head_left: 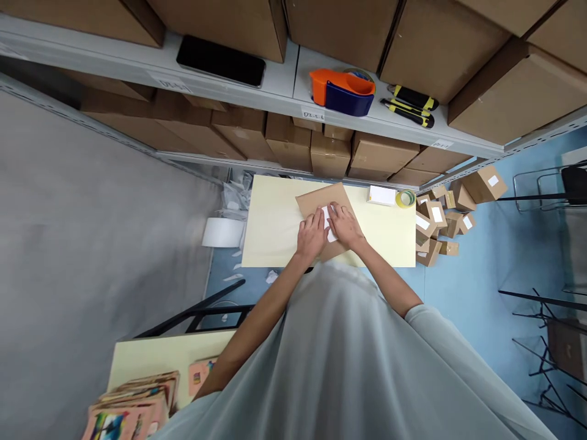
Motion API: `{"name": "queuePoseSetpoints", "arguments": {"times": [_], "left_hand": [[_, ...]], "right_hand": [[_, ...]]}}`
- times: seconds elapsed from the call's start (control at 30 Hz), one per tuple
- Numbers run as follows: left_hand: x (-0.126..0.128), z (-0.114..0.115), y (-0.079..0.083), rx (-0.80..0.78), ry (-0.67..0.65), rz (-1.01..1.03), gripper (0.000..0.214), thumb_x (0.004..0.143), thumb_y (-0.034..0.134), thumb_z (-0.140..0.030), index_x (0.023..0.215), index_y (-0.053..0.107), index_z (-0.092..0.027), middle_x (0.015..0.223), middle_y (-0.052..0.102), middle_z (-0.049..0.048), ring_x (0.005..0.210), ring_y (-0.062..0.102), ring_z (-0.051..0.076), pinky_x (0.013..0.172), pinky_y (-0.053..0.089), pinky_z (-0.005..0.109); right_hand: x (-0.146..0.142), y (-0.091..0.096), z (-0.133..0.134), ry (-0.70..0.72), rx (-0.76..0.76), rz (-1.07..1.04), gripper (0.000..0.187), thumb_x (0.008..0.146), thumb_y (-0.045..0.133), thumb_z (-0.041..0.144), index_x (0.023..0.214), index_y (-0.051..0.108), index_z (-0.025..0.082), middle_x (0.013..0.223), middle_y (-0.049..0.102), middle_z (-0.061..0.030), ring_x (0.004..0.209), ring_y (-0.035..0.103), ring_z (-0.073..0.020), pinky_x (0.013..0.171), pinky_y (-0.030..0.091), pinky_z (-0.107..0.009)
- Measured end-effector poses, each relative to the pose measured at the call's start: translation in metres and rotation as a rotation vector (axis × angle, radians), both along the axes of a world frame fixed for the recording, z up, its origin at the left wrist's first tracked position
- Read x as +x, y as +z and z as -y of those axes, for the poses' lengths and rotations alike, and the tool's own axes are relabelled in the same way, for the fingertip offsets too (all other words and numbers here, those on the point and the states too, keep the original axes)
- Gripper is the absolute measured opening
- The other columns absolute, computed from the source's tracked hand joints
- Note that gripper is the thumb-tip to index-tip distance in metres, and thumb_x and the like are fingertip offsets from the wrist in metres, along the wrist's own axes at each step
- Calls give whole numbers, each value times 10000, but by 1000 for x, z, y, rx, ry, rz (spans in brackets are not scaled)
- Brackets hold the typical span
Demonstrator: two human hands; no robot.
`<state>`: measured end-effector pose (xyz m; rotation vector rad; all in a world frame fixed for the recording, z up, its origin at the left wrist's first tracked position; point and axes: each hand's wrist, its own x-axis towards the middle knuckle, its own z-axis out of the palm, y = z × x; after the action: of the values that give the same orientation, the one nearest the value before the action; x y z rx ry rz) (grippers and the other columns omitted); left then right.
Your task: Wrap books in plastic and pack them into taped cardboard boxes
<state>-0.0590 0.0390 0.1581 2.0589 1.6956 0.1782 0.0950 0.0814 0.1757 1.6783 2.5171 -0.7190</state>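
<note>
A flat brown cardboard mailer [317, 199] lies at a slant on the pale yellow table [270, 226]. On its upper face is a white label [331, 234], partly covered by my hands. My left hand [312, 233] rests on the label's left side, fingers stretched forward. From the other side my right hand [345, 226] lies over the label's right edge, fingers extended and pressing on the mailer. Neither hand grips anything. To the right on the tabletop are a white box [381, 195] and a roll of clear tape [406, 198].
A shelf above the table holds cardboard boxes [343, 30], a phone [221, 60], an orange and blue tape dispenser [343, 91] and yellow-black utility knives [410, 105]. Labelled cartons [452, 211] are piled at the right. Printed packs [132, 406] sit on another table behind left.
</note>
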Motion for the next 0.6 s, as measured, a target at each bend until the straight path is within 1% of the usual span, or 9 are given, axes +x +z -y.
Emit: {"name": "queuePoseSetpoints", "arguments": {"times": [0.07, 0.17, 0.27, 0.33, 0.37, 0.4, 0.47, 0.53, 0.6], "left_hand": [[-5, 7, -2, 9, -43, 6, 679, 1097, 380, -288, 1750, 343, -106, 1819, 301, 181, 1590, 428, 393, 1234, 380, 561], [-17, 24, -9, 32, -135, 32, 639, 1105, 402, -288, 1733, 412, -173, 1823, 310, 152, 1661, 351, 369, 1278, 365, 567], [-32, 39, -18, 69, -245, 85, 577, 1108, 462, -313, 1676, 523, -234, 1822, 332, 125, 1712, 249, 362, 1336, 318, 580], [-40, 44, -24, 87, -319, 119, 545, 1099, 510, -322, 1636, 582, -262, 1819, 343, 115, 1724, 207, 365, 1361, 286, 595], [-44, 44, -25, 90, -349, 130, 534, 1093, 532, -321, 1620, 602, -275, 1819, 344, 111, 1726, 198, 368, 1368, 275, 604], [-46, 44, -26, 90, -370, 137, 526, 1086, 553, -319, 1606, 619, -288, 1820, 342, 106, 1727, 194, 371, 1371, 269, 614], [-49, 42, -27, 85, -393, 138, 513, 1066, 595, -313, 1576, 652, -318, 1821, 339, 90, 1725, 190, 386, 1374, 258, 639], [-49, 40, -26, 80, -405, 131, 499, 1044, 634, -308, 1538, 688, -345, 1817, 352, 70, 1722, 191, 406, 1373, 247, 664], [-49, 39, -25, 82, -424, 128, 481, 1034, 648, -301, 1506, 716, -354, 1800, 389, 62, 1717, 204, 417, 1373, 239, 675]], "right_hand": [[3, -3, 7, 18, 1, -9, 590, 1148, 316, 243, 1705, 413, 75, 1789, 380, -194, 1533, 461, -354, 1276, 402, -530], [20, -14, 34, 76, 21, -34, 580, 1141, 332, 205, 1701, 431, 89, 1820, 323, -176, 1630, 392, -322, 1324, 369, -518], [41, -26, 66, 113, 49, -77, 569, 1131, 366, 178, 1689, 472, 139, 1804, 366, -164, 1698, 303, -274, 1348, 357, -504], [51, -30, 79, 115, 47, -86, 546, 1137, 377, 193, 1663, 516, 161, 1785, 409, -157, 1701, 304, -266, 1338, 376, -501], [53, -30, 81, 108, 44, -82, 534, 1140, 383, 205, 1651, 534, 172, 1778, 425, -151, 1694, 320, -269, 1330, 386, -500], [53, -29, 81, 97, 41, -72, 527, 1142, 390, 218, 1645, 543, 181, 1777, 427, -147, 1681, 343, -276, 1320, 394, -502], [47, -25, 71, 59, 41, -37, 530, 1146, 405, 257, 1658, 528, 196, 1797, 391, -144, 1633, 405, -314, 1292, 410, -528], [34, -19, 53, 14, 44, 2, 556, 1153, 398, 303, 1692, 478, 191, 1819, 334, -159, 1565, 458, -361, 1257, 420, -566], [18, -14, 33, -18, 47, 27, 587, 1162, 364, 335, 1722, 419, 167, 1813, 331, -190, 1519, 480, -387, 1234, 424, -583]]}}
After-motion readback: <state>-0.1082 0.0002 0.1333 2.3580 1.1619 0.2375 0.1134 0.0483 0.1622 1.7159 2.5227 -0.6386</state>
